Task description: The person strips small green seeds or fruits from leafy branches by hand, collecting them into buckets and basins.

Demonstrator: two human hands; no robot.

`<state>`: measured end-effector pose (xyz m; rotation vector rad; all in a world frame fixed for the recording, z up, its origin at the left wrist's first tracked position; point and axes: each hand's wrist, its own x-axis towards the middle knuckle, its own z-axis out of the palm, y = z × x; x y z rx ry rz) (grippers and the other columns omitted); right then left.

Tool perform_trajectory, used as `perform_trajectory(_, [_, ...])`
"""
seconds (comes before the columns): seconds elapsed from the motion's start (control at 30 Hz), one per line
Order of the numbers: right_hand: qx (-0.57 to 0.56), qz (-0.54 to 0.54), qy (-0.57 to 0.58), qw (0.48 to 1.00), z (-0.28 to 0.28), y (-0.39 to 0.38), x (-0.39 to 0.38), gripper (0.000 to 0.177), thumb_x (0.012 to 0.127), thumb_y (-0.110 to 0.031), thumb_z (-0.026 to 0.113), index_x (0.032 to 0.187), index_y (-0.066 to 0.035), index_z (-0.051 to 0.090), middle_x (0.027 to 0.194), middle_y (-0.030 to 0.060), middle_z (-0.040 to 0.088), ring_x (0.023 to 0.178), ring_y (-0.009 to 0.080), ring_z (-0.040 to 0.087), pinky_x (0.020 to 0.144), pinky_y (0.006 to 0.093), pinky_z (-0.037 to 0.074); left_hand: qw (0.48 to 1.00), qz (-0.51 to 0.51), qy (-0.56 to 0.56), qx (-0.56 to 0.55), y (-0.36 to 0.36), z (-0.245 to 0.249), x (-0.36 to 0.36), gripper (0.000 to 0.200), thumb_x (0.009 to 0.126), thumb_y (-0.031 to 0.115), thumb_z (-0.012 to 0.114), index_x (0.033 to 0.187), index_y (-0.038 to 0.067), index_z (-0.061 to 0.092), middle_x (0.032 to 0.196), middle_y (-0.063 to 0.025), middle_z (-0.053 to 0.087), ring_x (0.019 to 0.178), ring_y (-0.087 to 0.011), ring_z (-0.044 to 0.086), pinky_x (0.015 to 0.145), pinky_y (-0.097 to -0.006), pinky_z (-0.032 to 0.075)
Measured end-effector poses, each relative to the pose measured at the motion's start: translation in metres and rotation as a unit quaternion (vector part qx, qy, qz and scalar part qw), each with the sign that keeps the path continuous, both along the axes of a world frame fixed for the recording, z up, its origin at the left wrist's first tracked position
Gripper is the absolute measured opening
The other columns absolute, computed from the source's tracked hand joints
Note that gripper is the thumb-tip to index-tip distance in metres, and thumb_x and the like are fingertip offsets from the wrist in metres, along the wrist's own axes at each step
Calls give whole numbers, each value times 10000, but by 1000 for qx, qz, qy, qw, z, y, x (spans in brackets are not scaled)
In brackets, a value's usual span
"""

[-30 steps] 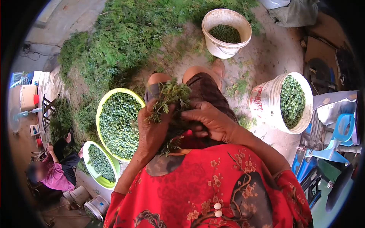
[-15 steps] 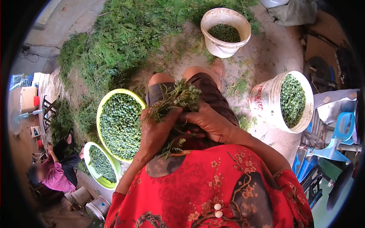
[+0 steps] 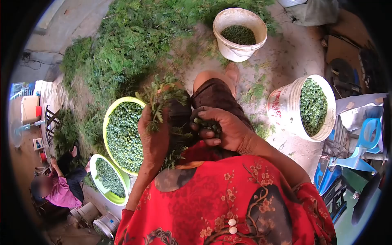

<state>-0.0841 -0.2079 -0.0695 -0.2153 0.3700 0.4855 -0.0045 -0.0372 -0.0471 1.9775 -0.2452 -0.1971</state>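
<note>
My left hand (image 3: 154, 143) is closed around a leafy green evergreen sprig (image 3: 165, 93), whose fronds stick up past the fingers and hang below them over my lap. A short way to the right, my right hand (image 3: 232, 130) is curled, with small green cones (image 3: 201, 121) showing between its fingers. The two hands are apart, above my knees. Just left of my left hand stands a yellow-green tub (image 3: 122, 101) full of the same sort of small green cones.
A smaller light-green tub (image 3: 119, 201) stands lower left. One white bucket (image 3: 234, 53) is ahead, another (image 3: 281, 100) tilts at right, both holding green pieces. Cut branches (image 3: 130, 53) cover the floor ahead. A person (image 3: 61, 190) sits far left; a blue plastic chair (image 3: 361, 147) is at right.
My hands were together at the sprig and have now separated. The left hand has moved left with the sprig; the right hand has drawn back, its fingers curled around green cones.
</note>
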Motion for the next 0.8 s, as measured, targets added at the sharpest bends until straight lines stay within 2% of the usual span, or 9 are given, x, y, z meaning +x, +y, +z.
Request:
perform_trajectory(0.23, [38,-90,0,995,6,-32,22,133,869,-180,521,871,-47,524,732,74,563,524,89,467,343,204,313,998,40,4,53,3,16,13,166,891,161,539,890,6,598,709,18,542,618,-69,454,555,-252,400])
perform_trajectory(0.37, [-144,-276,40,949,26,-89,50,163,863,-198,578,884,-82,465,724,50,513,474,66,434,318,187,287,995,-35,-13,88,16,2,27,186,887,173,528,882,4,606,698,17,529,642,-57,435,575,-247,385])
perform_trajectory(0.47, [-368,-463,-6,806,39,-131,85,151,901,-184,527,807,-76,481,655,39,504,460,56,384,348,196,293,991,-1,129,30,5,18,27,173,857,125,524,935,-3,610,694,29,498,638,-60,429,561,-222,352])
perform_trajectory(0.53, [-468,-451,-63,757,-14,-196,117,347,849,-327,602,1032,-55,490,843,104,582,599,171,556,481,310,465,989,8,147,11,1,19,31,135,862,150,520,837,30,576,639,25,480,582,-65,419,522,-229,330])
perform_trajectory(0.6, [-581,-351,129,723,-54,-231,151,742,776,-500,615,1288,-15,387,1181,199,511,1041,309,533,852,464,435,986,24,163,-16,-2,22,30,181,854,178,516,699,86,509,542,32,412,482,-76,386,460,-238,285])
perform_trajectory(0.63, [-655,-276,119,693,-94,-258,153,1009,697,-626,599,1397,-10,214,1406,218,276,1306,337,263,1052,443,223,972,48,220,-63,-4,27,30,162,854,188,526,731,83,522,556,25,416,487,-69,377,465,-230,287])
perform_trajectory(0.67, [-789,-179,193,555,-65,-246,146,1026,673,-653,591,1381,6,247,1384,221,306,1287,337,295,1051,398,240,972,48,216,-73,-2,26,31,151,848,186,536,743,80,522,562,25,414,488,-66,369,465,-229,286])
perform_trajectory(0.7, [-846,-217,175,454,-84,-251,152,820,725,-536,632,1281,24,408,1190,210,508,1125,306,485,954,404,370,973,50,207,-84,1,25,34,142,843,185,547,755,77,522,569,24,412,489,-63,361,465,-227,284])
perform_trajectory(0.8, [-644,-219,-78,729,-36,-174,129,389,806,-310,641,998,20,563,816,85,604,741,174,583,690,316,479,959,38,237,-149,0,34,38,87,843,125,570,792,56,561,612,47,439,521,-45,374,466,-207,294])
